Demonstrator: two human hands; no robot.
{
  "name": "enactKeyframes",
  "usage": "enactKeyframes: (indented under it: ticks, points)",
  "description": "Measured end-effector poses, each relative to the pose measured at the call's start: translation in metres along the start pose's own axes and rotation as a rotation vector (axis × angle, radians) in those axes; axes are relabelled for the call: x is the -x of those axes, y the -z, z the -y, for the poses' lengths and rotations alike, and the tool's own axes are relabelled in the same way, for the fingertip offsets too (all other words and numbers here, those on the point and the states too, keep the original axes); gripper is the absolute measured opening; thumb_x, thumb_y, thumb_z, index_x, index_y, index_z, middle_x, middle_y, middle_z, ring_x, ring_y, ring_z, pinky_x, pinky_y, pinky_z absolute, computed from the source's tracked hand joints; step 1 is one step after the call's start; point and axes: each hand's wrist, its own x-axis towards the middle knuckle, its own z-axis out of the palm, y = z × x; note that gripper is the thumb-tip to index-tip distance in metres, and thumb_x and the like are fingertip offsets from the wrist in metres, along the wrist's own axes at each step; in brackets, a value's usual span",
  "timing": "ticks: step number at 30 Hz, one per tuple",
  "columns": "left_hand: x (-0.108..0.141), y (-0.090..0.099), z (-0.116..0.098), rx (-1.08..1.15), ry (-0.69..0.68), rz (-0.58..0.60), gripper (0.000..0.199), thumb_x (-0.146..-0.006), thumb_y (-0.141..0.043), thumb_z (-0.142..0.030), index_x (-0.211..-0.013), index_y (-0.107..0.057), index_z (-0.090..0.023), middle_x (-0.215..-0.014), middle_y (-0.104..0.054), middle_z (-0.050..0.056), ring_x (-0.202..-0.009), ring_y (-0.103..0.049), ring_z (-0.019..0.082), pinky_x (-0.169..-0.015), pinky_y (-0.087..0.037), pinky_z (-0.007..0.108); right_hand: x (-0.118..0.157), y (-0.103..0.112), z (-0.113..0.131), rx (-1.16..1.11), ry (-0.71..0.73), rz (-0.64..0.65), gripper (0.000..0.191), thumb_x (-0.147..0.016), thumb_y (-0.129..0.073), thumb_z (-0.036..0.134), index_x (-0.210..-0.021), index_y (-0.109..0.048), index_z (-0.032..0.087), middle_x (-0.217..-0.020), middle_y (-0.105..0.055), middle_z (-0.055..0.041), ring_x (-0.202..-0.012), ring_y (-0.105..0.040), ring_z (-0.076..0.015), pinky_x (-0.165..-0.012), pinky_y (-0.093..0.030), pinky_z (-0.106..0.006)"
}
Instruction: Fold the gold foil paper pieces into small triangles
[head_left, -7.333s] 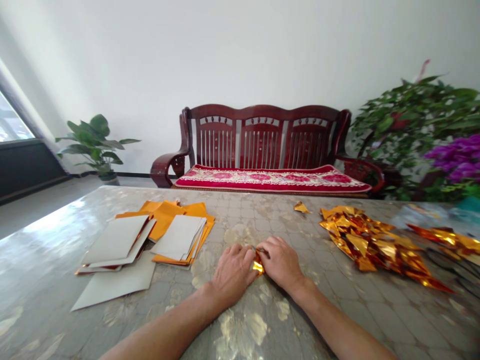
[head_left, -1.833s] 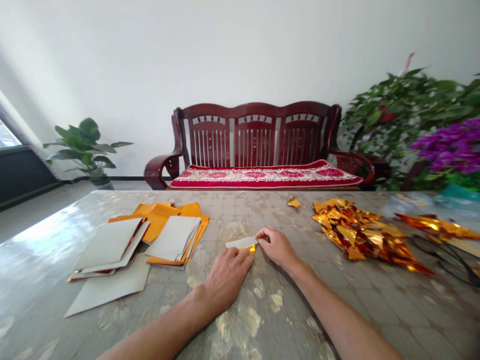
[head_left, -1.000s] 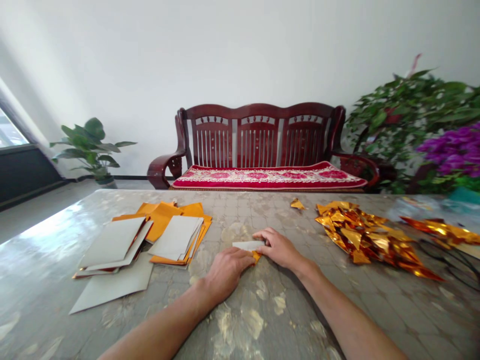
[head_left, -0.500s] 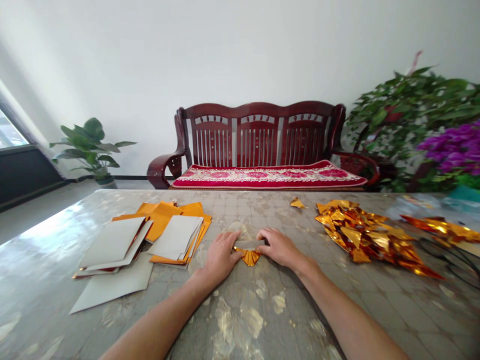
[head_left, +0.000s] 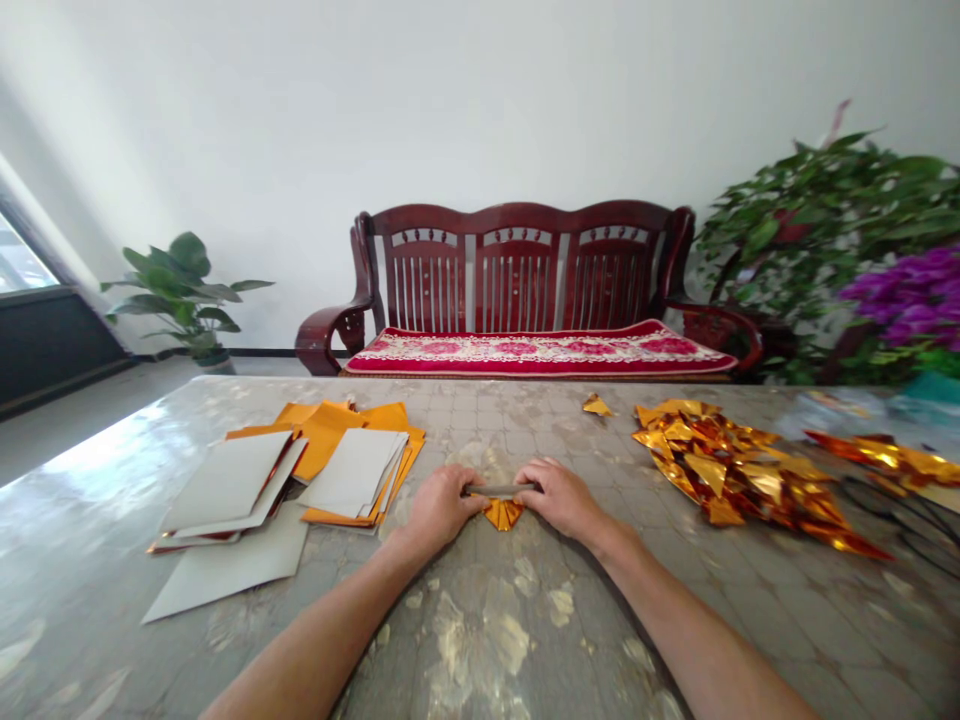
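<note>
Between my two hands, at the middle of the table, is a sheet of gold foil paper (head_left: 503,514) with a grey back. Its near part is a pleated-looking gold point, and a narrow grey strip runs across its far side. My left hand (head_left: 444,500) pinches the strip's left end with thumb and fingers. At the right end, my right hand (head_left: 559,498) pinches it in the same way. Both hands rest low, at the tabletop. The fingertips partly hide the paper's ends.
Stacks of grey-backed paper (head_left: 225,485) and orange-gold sheets (head_left: 322,440) lie to the left. A heap of folded gold foil pieces (head_left: 720,465) is on the right, with one small piece (head_left: 597,405) apart. Dark cords (head_left: 900,515) lie far right. Behind the table (head_left: 480,640) stands a wooden bench (head_left: 517,265).
The grey strip between my hands has turned up and narrowed into a thinner, rolled-looking edge. My hands stay in nearly the same place, and the view has shifted slightly.
</note>
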Motion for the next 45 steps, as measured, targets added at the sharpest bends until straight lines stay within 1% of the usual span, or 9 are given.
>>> enactKeyframes:
  ticks: [6,12,17,21,27,31,36,41,45]
  points:
    - [0.004,-0.003,0.002,-0.001,-0.069,-0.041,0.009,-0.086,-0.063,-0.023,-0.082,-0.072,-0.022,-0.086,-0.069,0.001,-0.086,-0.061,0.016,-0.076,-0.041,0.024,0.005,-0.004,-0.001,-0.006,0.076,-0.051,0.010,-0.083,-0.065,0.014,-0.080,-0.069,0.023,-0.082,-0.064,-0.0002,-0.088,-0.055,-0.0169,-0.075,-0.039,-0.025]
    - [0.014,0.003,-0.007,-0.237,-0.239,-0.045,0.015,-0.094,-0.054,-0.025,-0.089,-0.068,-0.025,-0.094,-0.066,0.003,-0.096,-0.058,0.019,-0.084,-0.041,0.028,0.010,-0.003,0.001,0.082,0.206,-0.095,0.013,-0.087,-0.062,0.014,-0.084,-0.070,0.023,-0.083,-0.062,-0.0017,-0.088,-0.054,-0.0180,-0.076,-0.040,-0.028]
    - [0.018,0.002,-0.010,-0.415,-0.294,-0.048,0.025,-0.098,-0.044,-0.024,-0.085,-0.065,-0.023,-0.090,-0.064,0.004,-0.089,-0.056,0.020,-0.079,-0.041,0.031,0.014,0.002,0.001,0.149,0.313,-0.083,0.017,-0.094,-0.055,0.020,-0.090,-0.072,0.024,-0.085,-0.064,-0.0032,-0.087,-0.054,-0.0188,-0.078,-0.041,-0.030]
    - [0.022,0.000,-0.007,-0.472,-0.350,-0.021,0.020,-0.097,-0.047,-0.024,-0.091,-0.066,-0.024,-0.089,-0.064,0.004,-0.089,-0.056,0.021,-0.079,-0.041,0.032,0.015,0.004,-0.002,0.202,0.378,-0.053,0.024,-0.098,-0.049,0.023,-0.094,-0.072,0.023,-0.085,-0.064,-0.0043,-0.086,-0.053,-0.0194,-0.079,-0.041,-0.031]
    - [0.031,0.001,-0.011,-0.550,-0.381,0.020,0.015,-0.095,-0.050,-0.020,-0.096,-0.065,-0.023,-0.090,-0.063,0.004,-0.088,-0.057,0.022,-0.079,-0.042,0.033,0.020,0.009,-0.001,0.187,0.376,-0.012,0.025,-0.094,-0.049,0.013,-0.096,-0.073,0.022,-0.087,-0.064,-0.0045,-0.087,-0.054,-0.0190,-0.080,-0.041,-0.030]
    - [0.038,0.003,-0.017,-0.558,-0.389,0.007,0.019,-0.097,-0.045,-0.021,-0.093,-0.063,-0.021,-0.088,-0.063,0.006,-0.087,-0.057,0.021,-0.081,-0.042,0.034,0.022,0.011,0.003,0.207,0.312,-0.017,0.023,-0.095,-0.052,0.022,-0.081,-0.071,0.020,-0.082,-0.062,-0.0038,-0.082,-0.053,-0.0178,-0.076,-0.039,-0.029]
    - [0.034,0.003,-0.020,-0.498,-0.329,-0.007,0.029,-0.099,-0.043,-0.032,-0.084,-0.066,-0.021,-0.084,-0.063,0.006,-0.086,-0.058,0.021,-0.080,-0.041,0.034,0.017,0.007,0.008,0.215,0.159,-0.066,0.024,-0.091,-0.061,0.028,-0.068,-0.063,0.020,-0.076,-0.060,-0.0020,-0.079,-0.052,-0.0171,-0.070,-0.036,-0.029]
    - [0.022,0.004,-0.020,-0.389,-0.151,-0.017,0.016,-0.093,-0.056,-0.032,-0.084,-0.064,-0.021,-0.089,-0.065,0.004,-0.088,-0.061,0.021,-0.077,-0.041,0.031,0.013,0.005,0.008,0.126,0.094,-0.031,0.008,-0.085,-0.070,0.028,-0.082,-0.064,0.022,-0.086,-0.062,-0.0004,-0.086,-0.053,-0.0175,-0.074,-0.037,-0.028]
    - [0.018,0.005,-0.017,-0.266,-0.033,-0.003,0.014,-0.088,-0.062,-0.034,-0.098,-0.062,-0.024,-0.098,-0.065,0.002,-0.092,-0.063,0.019,-0.076,-0.041,0.027,0.011,0.005,0.007,0.112,0.110,-0.003,0.008,-0.084,-0.070,0.025,-0.084,-0.063,0.022,-0.089,-0.062,-0.0005,-0.089,-0.053,-0.0178,-0.076,-0.037,-0.029]
